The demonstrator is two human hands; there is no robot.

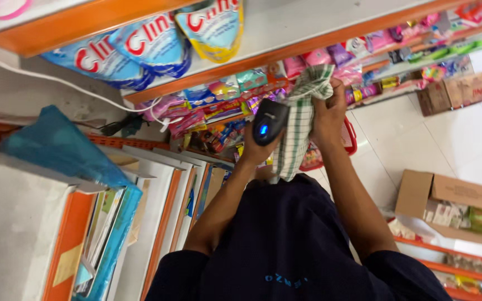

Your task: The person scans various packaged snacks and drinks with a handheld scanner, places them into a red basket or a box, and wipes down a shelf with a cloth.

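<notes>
Your left hand (255, 149) gripped the black handheld scanner (269, 120), fingers wrapped closed around it. Your right hand (328, 114) clutched the green checked cloth (302, 120), pressed against the scanner's side.

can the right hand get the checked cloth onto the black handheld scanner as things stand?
Probably yes. The right hand grips the green-and-white checked cloth, which hangs right beside the black scanner held up in the left hand. Nothing sits between cloth and scanner; they look nearly touching.
</notes>
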